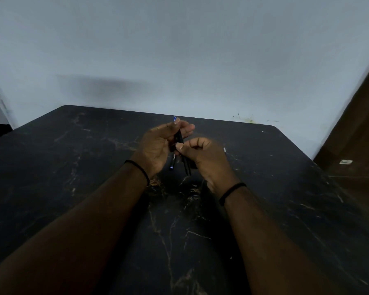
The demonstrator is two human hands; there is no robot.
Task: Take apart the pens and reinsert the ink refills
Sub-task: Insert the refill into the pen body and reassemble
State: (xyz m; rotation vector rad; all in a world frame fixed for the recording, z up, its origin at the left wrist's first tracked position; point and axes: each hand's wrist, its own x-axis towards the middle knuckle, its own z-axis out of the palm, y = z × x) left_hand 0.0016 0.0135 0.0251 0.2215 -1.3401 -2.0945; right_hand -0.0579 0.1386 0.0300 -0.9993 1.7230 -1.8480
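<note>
We worked above a broad black marble-patterned counter (200,241) with pale veins, set against a plain grey-white wall (179,50), with a brown wooden surface (354,135) at the right edge. Our left hand (158,145) was raised over the counter's far middle, its fingers and thumb curled round a slim black plastic pen barrel (180,136) whose blue tip (175,118) poked out above the fingertips. Our right hand (205,158) sat just beside it, nearer us, its grip pinched on a second dark, thin pen part (187,167) that ran down toward us. A third dark piece with a blue end (172,163) hung below the left palm. All these pieces lay with their long axes running roughly away from us, almost parallel and touching or nearly so; the right hand was the nearer one to feed a piece up into the left-held barrel. White print showed on the blue-ended piece, too small to read. A tiny white fleck (224,149) lay on the counter right of the hands.
</note>
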